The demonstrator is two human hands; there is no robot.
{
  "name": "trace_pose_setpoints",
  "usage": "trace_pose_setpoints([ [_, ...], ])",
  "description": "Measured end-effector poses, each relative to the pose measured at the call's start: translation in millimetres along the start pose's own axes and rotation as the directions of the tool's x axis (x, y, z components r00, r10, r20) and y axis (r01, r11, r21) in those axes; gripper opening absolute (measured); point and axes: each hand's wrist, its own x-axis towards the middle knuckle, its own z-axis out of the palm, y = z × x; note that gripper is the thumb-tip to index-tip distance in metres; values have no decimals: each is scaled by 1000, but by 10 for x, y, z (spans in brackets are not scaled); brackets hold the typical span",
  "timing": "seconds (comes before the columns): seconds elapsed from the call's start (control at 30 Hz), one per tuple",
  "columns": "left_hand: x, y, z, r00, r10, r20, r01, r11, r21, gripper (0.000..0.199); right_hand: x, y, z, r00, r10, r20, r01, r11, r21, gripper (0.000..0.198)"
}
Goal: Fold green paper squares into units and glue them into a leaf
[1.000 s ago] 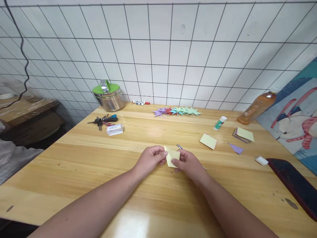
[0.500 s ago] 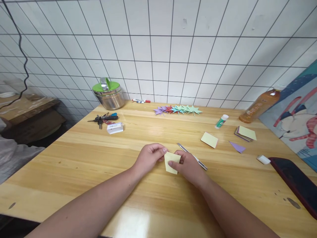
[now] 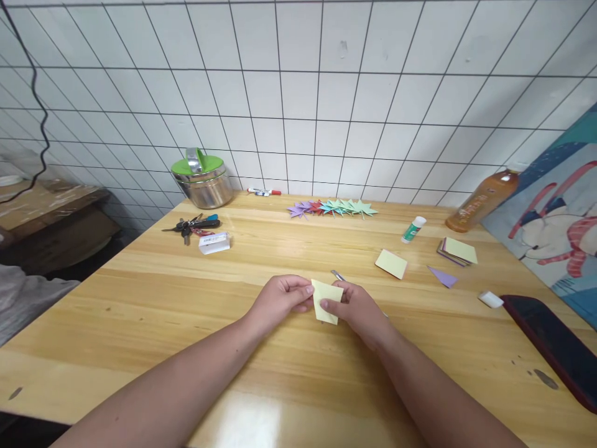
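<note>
A small piece of pale yellow paper (image 3: 328, 295) is held up between my two hands, above the wooden table. My left hand (image 3: 288, 296) is closed, its thumb and fingers pinching the paper's left edge. My right hand (image 3: 357, 310) is closed on the paper's right side, with the thumb flat across its front and the fingers behind. A utility knife (image 3: 337, 275) lies on the table past my right hand, which covers most of it. To the right rests a small stack of pale yellow paper squares (image 3: 391, 264).
Against the tiled wall lie folded paper leaves (image 3: 329, 208) and a marker (image 3: 263, 192). A metal pot (image 3: 203, 183), keys (image 3: 192, 227) and a small white box (image 3: 214, 243) stand left. Right are a glue stick (image 3: 413, 230), paper stack (image 3: 458, 251), purple paper (image 3: 443, 277), eraser (image 3: 490, 299), phone (image 3: 550, 348) and bottle (image 3: 482, 200).
My hands and the yellow paper have shifted slightly right, and my right hand now covers more of the utility knife. The view has turned a little. Both hands keep their grip.
</note>
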Motion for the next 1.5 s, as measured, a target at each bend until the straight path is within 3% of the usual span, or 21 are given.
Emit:
trace_pose_setpoints([
  [0.07,8,2,-1,1000,-1,-15,1,1000,7,29,5,13,10,1000,-23,-12,23,1000,-7,23],
  [0.17,14,-1,7,999,22,-40,-22,1000,1,27,16,17,57,982,-158,-106,152,986,-61,27],
  [0.33,6,-40,48,998,21,-51,-25,997,-73,26,0,-6,118,892,-388,-233,298,891,-342,21],
  [0.43,6,-71,55,1000,14,-13,-16,989,-146,25,-23,-13,108,819,-539,-196,383,768,-513,23],
  [0.53,10,-85,40,1000,7,20,-3,982,-188,23,-39,-13,88,788,-605,-113,449,691,-566,28],
  [0.8,9,-46,-6,1000,-10,27,16,980,-199,22,-34,-8,52,759,-650,32,533,592,-604,31],
  [1.07,29,-29,-41,998,-12,54,19,991,-132,27,-36,22,32,745,-662,84,548,535,-644,34],
  [1.5,40,-14,-59,997,-56,55,65,983,-170,25,-42,14,19,721,-680,134,559,456,-692,33],
])
